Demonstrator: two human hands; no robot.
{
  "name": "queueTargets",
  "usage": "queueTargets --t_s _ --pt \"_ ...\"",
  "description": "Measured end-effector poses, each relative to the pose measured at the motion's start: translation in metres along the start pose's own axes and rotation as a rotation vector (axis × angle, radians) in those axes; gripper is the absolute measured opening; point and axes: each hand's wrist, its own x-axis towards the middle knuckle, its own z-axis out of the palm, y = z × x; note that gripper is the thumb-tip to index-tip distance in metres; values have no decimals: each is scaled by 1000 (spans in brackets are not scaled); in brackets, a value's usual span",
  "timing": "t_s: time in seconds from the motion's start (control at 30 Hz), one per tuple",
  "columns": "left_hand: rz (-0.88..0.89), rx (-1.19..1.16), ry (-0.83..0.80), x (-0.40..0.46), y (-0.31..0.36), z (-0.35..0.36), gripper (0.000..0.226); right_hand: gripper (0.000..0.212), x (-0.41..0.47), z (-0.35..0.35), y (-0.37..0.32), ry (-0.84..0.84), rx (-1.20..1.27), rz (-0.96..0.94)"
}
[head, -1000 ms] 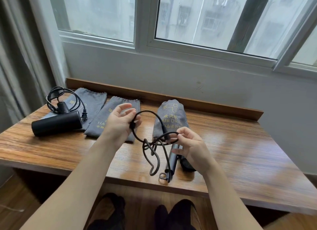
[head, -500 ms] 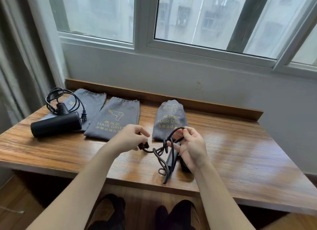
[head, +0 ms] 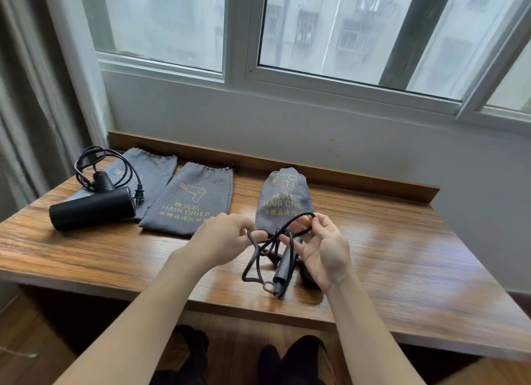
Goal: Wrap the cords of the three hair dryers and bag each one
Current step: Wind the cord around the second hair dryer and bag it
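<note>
While my left hand pinched the cord and my right hand held its loop in half-curled fingers, the hair dryer lay on the table just below them, handle toward me, nearer my right.

1. There is a single view, from a camera worn on the person's head; no second view shares the scene.
2. It faces forward and down over a wooden table toward a window behind it.
3. It sits close: both forearms reach in from the bottom edge, and the left hand and right hand fall near the picture's middle.
4. The wide angle bows the window frame.
</note>
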Motion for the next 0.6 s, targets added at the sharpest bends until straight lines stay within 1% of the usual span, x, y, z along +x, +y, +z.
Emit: queueTargets --t_s 0.07,0.13,0.2,0.23,0.3,0.33,0.37,0.43,0.53,0.6 --pt "-25 -63 51 1 -5 2 38 21 1 -3 2 1 -26 -7" --pt "-67 -146 146 2 -6 4 45 19 2 -5 4 9 -80 -9" --pt "-121 -241 203 3 -4 4 54 18 2 -6 5 30 -157 -11" --pt "-148 -317 215 4 -4 3 55 20 1 -6 6 41 -185 0" --pt "-186 -503 239 3 -3 2 55 35 0 -5 8 77 -243 49" --pt "-201 -539 255 4 -3 2 57 40 0 -4 9 98 -278 75" --pt "-219 -535 269 3 -2 1 60 43 0 -3 10 115 -318 102" --pt "-258 -477 310 3 0 -1 69 41 -2 0 8 109 -408 169" --pt "-262 -337 391 0 2 -3 76 35 -6 2 1 18 -510 259" --pt "-239 -241 401 -3 2 -4 74 43 -7 3 -4 -5 -504 260"
